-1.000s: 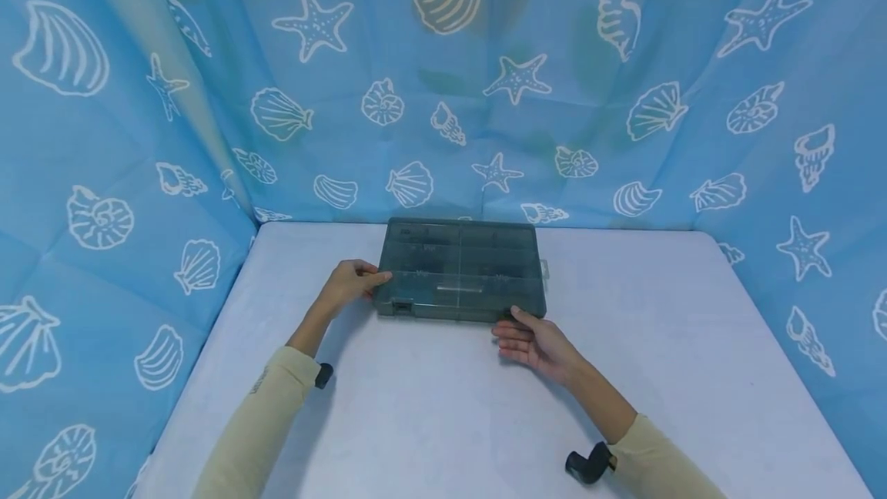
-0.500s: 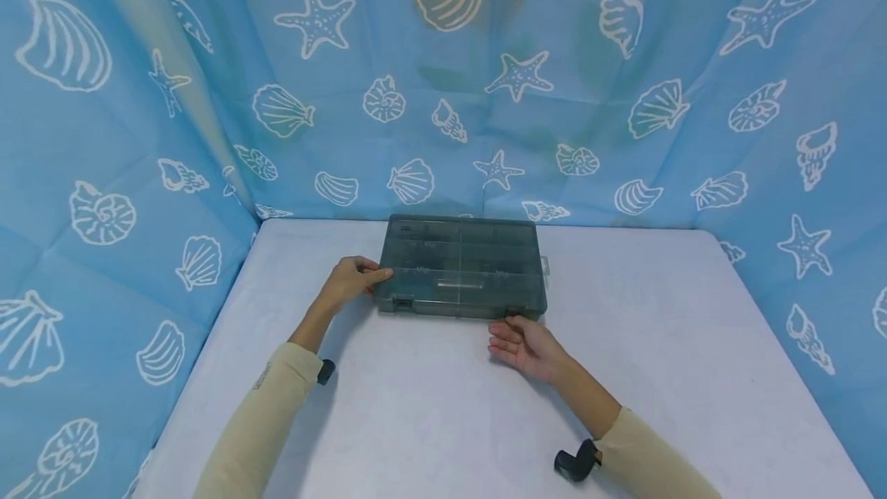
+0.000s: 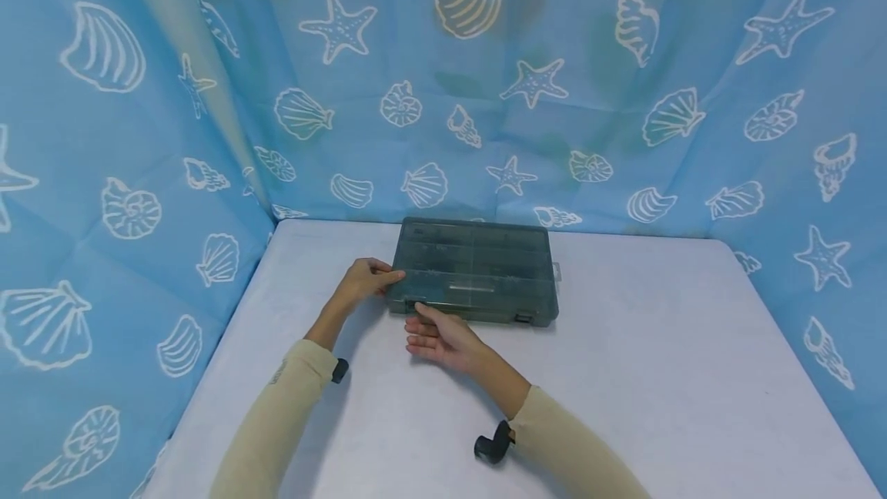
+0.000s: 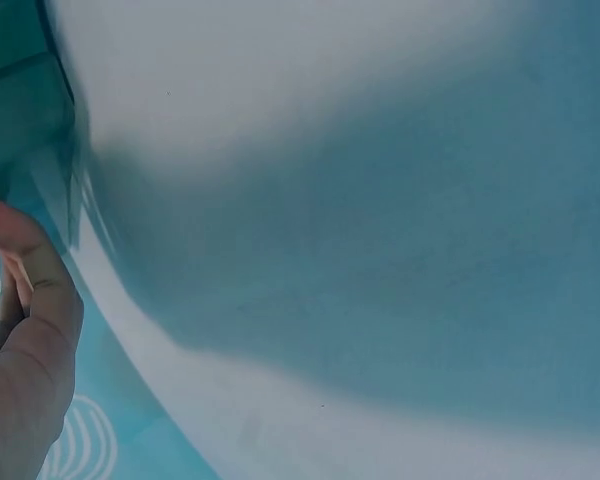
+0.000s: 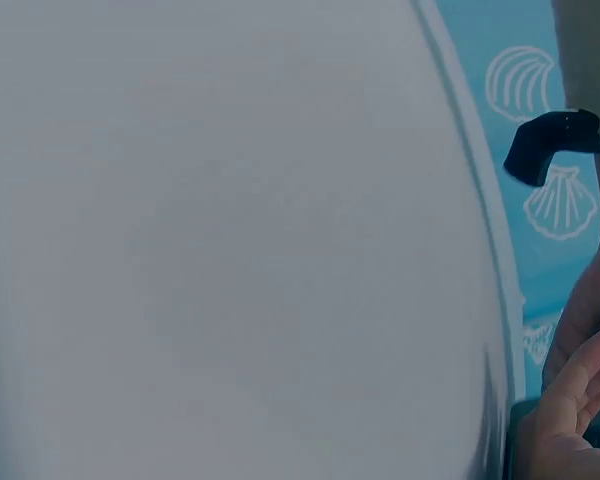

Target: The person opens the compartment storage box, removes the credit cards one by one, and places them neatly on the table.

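A dark, see-through plastic compartment box [image 3: 474, 264] lies with its lid down near the back of the white table. My left hand [image 3: 363, 279] holds the box's left edge, thumb on top and fingers at the side. In the left wrist view, that thumb meets the box's green-looking corner [image 4: 20, 110]. My right hand [image 3: 443, 337] is at the front left of the box, its thumb tip touching the left latch [image 3: 410, 305]. Its other fingers stretch out loosely just in front of the box. The right latch [image 3: 524, 318] is uncovered.
The white table [image 3: 658, 376] reaches back to a blue curtain [image 3: 527, 129] printed with shells and starfish, which also hangs along both sides. A clear tab [image 3: 557, 272] sticks out from the box's right side. Black wrist cameras [image 3: 493, 443] sit on the sleeves.
My right hand has moved left along the box's front, from the right latch to the left one. My left hand keeps its hold on the box's left edge. The head view has shifted slightly.
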`<state>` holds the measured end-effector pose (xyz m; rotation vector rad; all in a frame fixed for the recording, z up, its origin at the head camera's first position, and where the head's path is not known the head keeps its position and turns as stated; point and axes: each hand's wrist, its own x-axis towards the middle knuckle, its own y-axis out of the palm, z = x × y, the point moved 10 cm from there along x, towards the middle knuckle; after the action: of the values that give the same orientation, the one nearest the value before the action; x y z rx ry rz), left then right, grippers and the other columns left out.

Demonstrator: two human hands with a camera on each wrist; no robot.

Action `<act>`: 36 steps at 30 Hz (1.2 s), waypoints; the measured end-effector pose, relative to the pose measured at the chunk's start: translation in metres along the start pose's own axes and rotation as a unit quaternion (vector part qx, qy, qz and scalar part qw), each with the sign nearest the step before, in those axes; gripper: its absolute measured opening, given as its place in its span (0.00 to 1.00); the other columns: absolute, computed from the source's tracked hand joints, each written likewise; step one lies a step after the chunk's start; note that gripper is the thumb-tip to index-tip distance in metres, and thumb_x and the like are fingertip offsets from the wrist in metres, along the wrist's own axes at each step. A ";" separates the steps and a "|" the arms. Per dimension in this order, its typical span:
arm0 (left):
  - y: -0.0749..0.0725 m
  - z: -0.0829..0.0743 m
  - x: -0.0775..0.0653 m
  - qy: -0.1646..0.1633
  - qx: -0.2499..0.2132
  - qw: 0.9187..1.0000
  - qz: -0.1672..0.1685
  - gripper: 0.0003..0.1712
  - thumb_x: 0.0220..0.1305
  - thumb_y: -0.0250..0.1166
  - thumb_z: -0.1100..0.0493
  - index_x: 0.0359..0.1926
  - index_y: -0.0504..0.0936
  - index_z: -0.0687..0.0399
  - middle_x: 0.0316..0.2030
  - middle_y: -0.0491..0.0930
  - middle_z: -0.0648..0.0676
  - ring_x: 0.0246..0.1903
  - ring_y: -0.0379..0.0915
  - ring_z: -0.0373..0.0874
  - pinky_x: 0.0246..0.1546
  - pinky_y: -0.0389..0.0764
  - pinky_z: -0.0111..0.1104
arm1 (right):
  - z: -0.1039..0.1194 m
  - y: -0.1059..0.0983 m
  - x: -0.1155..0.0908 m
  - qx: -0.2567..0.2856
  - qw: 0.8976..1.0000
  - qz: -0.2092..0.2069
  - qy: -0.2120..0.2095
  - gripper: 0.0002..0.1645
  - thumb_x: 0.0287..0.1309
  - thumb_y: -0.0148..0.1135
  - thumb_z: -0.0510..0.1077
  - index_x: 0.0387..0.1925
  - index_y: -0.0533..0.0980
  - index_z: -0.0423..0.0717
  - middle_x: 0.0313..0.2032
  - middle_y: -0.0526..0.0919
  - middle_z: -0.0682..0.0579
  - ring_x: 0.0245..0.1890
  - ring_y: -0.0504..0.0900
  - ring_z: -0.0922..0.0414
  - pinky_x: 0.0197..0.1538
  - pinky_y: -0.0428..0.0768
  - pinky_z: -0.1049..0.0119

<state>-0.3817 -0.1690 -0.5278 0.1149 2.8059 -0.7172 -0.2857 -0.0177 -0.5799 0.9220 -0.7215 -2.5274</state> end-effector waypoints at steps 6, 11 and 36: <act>0.004 0.000 0.000 0.013 -0.014 1.000 0.008 0.31 0.58 0.72 0.46 0.50 0.78 0.68 0.40 0.81 0.61 0.34 0.79 0.49 0.36 0.83 0.38 | -0.002 0.009 0.014 0.021 1.000 -0.010 -0.019 0.32 0.67 0.57 0.58 0.52 0.74 0.31 0.34 0.83 0.49 0.32 0.84 0.57 0.46 0.83 0.59; 0.002 -0.002 -0.003 0.009 -0.012 1.000 -0.001 0.29 0.58 0.71 0.48 0.50 0.78 0.67 0.39 0.81 0.60 0.35 0.78 0.49 0.37 0.84 0.38 | -0.003 0.007 0.018 0.000 1.000 -0.010 -0.028 0.34 0.67 0.57 0.59 0.55 0.74 0.31 0.32 0.84 0.51 0.28 0.83 0.58 0.40 0.85 0.60; 0.000 0.001 -0.002 -0.003 0.022 1.000 -0.009 0.29 0.60 0.70 0.46 0.51 0.78 0.64 0.38 0.80 0.59 0.32 0.77 0.48 0.38 0.81 0.40 | 0.026 0.003 -0.024 -0.150 0.987 -0.007 -0.055 0.22 0.72 0.51 0.44 0.57 0.74 0.32 0.39 0.83 0.44 0.34 0.84 0.53 0.44 0.84 0.55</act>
<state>-0.3791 -0.1693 -0.5287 0.0962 2.7888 -0.7812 -0.2858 0.0006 -0.5493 0.6896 -0.3485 -2.6202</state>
